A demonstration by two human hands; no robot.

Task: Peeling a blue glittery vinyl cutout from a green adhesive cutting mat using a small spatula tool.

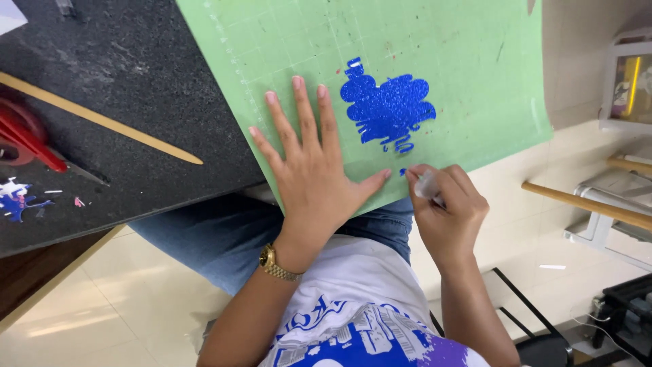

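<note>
A green cutting mat [468,61] with a grid lies across my lap and the edge of a black table. A blue glitter cut-out shape [386,107] is stuck to it. My left hand [309,166] lies flat on the mat, fingers spread, just left of the blue shape. My right hand [445,207] is closed around a thin pale tool [426,185], its tip at a small blue scrap [403,172] near the mat's lower edge.
On the black table [129,75] lie a long wooden stick [102,119], red scissors [30,139] and blue glitter scraps [17,197]. Wooden chair rails [584,200] and a black frame [536,319] stand to the right on the tiled floor.
</note>
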